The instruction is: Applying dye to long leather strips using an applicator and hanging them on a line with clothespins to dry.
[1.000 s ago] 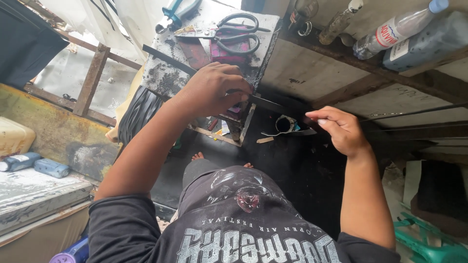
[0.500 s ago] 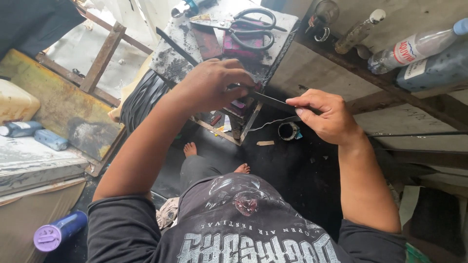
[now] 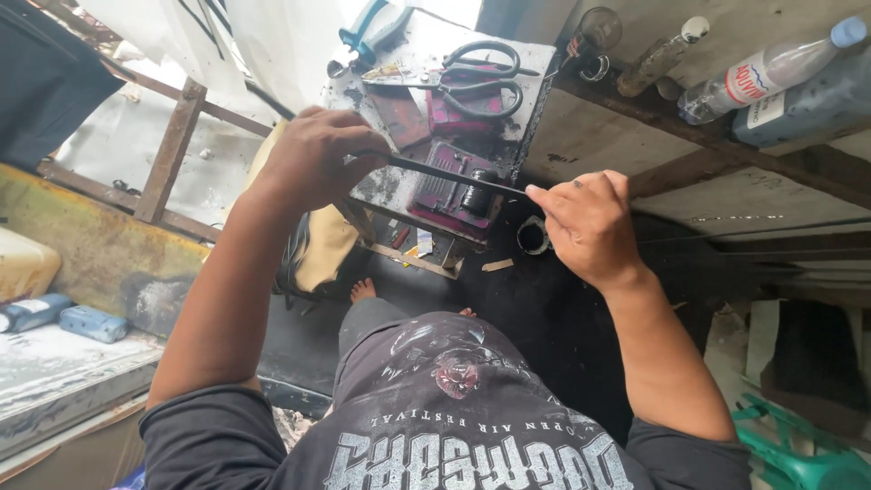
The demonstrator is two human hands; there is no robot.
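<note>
Left hand (image 3: 313, 163) curled into a fist around one end of a thin dark strip (image 3: 454, 177); right hand (image 3: 585, 222) pinching the other end between thumb and bunched fingers. Strip stretched taut between the two, long axis running from upper left down to lower right, crossing just over the near edge of a small, grimy grey work block (image 3: 535, 63). Upper end pointing toward the left fist, lower end toward the right fingertips.

On the block: black-handled steel scissors (image 3: 476, 77) near the far edge, well apart from the strip; a teal-handled tool (image 3: 367, 32) at the far left corner; a magenta ridged plate (image 3: 445, 186) right under the strip.

Block's right edge dropping off beside a dark wooden ledge (image 3: 689, 118) carrying a clear plastic bottle (image 3: 762, 73). Open dark floor below the strip, with only a small black ring (image 3: 533, 236) just beside the right hand. Left of the fist, a rusty wooden frame (image 3: 168, 150) set well apart, leaving that elbow free.
</note>
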